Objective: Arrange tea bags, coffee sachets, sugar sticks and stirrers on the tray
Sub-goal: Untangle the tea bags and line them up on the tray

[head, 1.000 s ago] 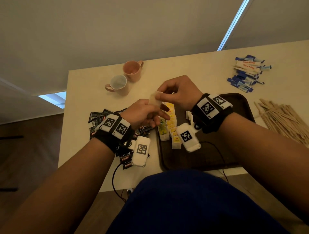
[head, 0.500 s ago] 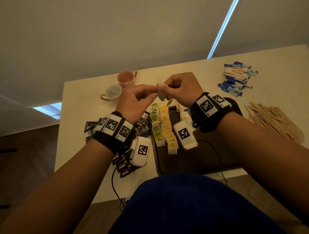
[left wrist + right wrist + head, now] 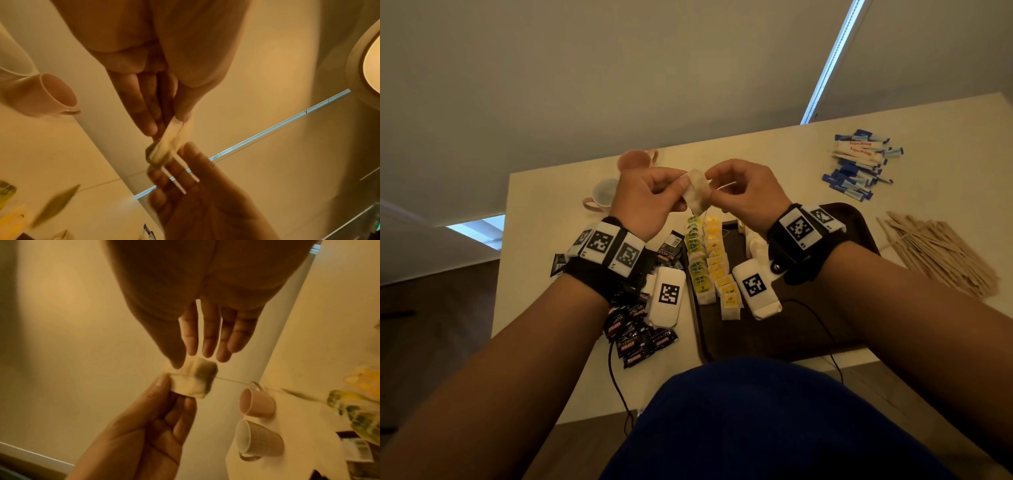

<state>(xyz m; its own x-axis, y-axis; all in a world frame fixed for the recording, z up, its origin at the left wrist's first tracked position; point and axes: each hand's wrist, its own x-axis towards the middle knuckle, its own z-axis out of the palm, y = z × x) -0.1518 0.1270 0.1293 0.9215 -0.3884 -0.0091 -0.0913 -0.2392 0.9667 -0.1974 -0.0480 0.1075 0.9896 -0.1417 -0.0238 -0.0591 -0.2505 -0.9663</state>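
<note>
On the bench (image 3: 756,154) the dark tray (image 3: 808,329) carries two rows of tea bags (image 3: 709,263), green tags beside yellow, down its left side. Off the tray, well apart, lie the stirrers (image 3: 935,253) on the right, the sugar sticks (image 3: 859,164) beyond them, and the black coffee sachets (image 3: 640,335) on the left; two cups (image 3: 602,195) stand at the far edge.

A second ago the hands worked low over the rows; now both are raised above them. The left hand (image 3: 650,202) pinches a loose tea bag (image 3: 697,195) between thumb and fingertips, and the right hand (image 3: 743,195) pinches its string, pulled taut, the tag dangling. I judge that the string is being sorted before this bag joins a row.

The sachets read "SUPREME"; the sugar's red lettering is too small to read.
</note>
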